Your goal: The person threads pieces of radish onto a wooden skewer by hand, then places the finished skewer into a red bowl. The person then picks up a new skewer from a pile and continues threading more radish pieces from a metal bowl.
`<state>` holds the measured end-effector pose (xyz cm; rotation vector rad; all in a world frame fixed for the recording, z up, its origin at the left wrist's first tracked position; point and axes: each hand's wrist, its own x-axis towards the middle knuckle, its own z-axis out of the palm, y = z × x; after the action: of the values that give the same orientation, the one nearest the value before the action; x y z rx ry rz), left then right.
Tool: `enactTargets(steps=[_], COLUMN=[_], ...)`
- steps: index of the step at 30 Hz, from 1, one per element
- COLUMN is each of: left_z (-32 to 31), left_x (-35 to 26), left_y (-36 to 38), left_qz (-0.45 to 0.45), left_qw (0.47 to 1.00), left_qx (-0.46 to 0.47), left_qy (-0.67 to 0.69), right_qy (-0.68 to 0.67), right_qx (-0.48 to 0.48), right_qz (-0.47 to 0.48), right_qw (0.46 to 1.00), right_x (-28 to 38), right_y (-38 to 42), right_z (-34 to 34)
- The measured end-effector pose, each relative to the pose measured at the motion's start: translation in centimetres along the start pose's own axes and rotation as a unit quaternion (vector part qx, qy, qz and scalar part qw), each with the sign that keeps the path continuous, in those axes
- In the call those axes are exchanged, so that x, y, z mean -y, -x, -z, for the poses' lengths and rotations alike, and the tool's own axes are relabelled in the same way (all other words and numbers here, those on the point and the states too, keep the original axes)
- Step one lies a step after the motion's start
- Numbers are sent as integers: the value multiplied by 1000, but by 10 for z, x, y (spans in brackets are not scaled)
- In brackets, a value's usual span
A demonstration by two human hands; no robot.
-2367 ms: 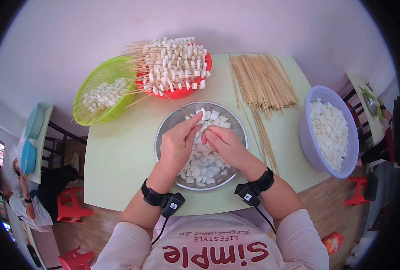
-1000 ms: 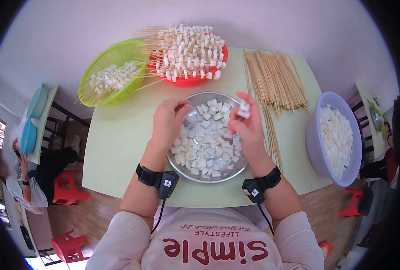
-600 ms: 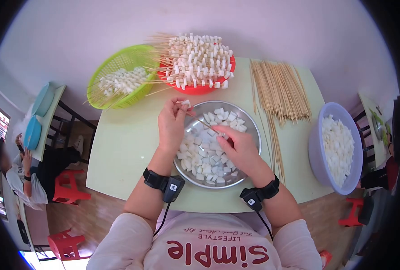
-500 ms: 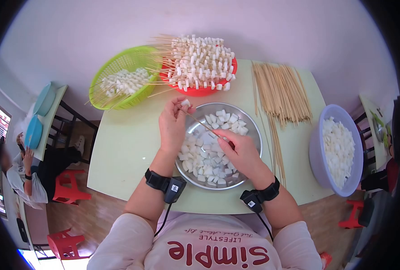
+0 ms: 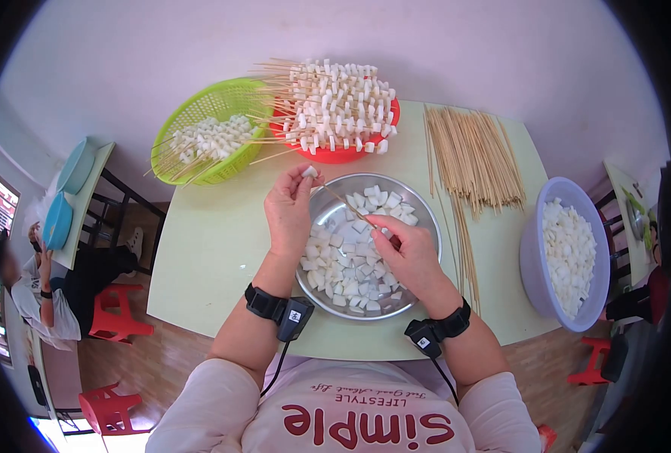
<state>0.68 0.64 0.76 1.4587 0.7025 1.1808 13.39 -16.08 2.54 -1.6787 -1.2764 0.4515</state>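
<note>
My left hand (image 5: 290, 208) pinches a white cube (image 5: 310, 173) between thumb and fingers, over the far left rim of a steel bowl (image 5: 435, 260). In my right hand (image 5: 407, 253) is a thin wooden skewer (image 5: 343, 201), slanting up and left so that its far end reaches the cube. Both hands are closed. Loose white cubes (image 5: 339, 264) lie spread in the bowl below, with another heap of them at its far right side. What the cubes are made of does not show.
Behind the bowl, a red basin (image 5: 335, 157) bears stacked loaded skewers, beside a green basket (image 5: 237, 167) with more. Bare skewers (image 5: 475, 155) lie at right, near a purple tub (image 5: 532, 264) of white pieces. A person (image 5: 44, 291) sits at far left by red stools (image 5: 112, 313).
My right hand has shifted slightly, and the skewer now points at the cube at a somewhat steeper slant. My left hand still pinches the cube in nearly the same place.
</note>
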Motion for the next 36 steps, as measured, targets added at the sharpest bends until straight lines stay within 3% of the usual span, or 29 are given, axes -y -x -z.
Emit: enactTargets(steps=[15,24,27,29,33,36], left_z=[-1,-1,-3,-6,-13,-12], left_x=[-4,-2,-7,-15,-25,-14], left_y=[5,7,11,17,22,20], left_qz=[-42,-77,-96,-74,-43,-70], left_qw=[996,990,985,963,959,977], left_qx=[12,63,100,199,254,194], left_qy=[-82,-100,-103,-164,-116,-57], right_qy=[2,-100,-134,-139,-131,-77], right_qx=[6,30,16,1,-24,-54], right_qz=[-9,-41,-44,-39,-34,5], right_qw=[1000,994,990,989,990,995], right_x=[-1,-16,-18,-14,-9,-3], right_y=[0,-2,-3,-3,-2,-1], right_z=[0,-4,-5,-3,-2,-2])
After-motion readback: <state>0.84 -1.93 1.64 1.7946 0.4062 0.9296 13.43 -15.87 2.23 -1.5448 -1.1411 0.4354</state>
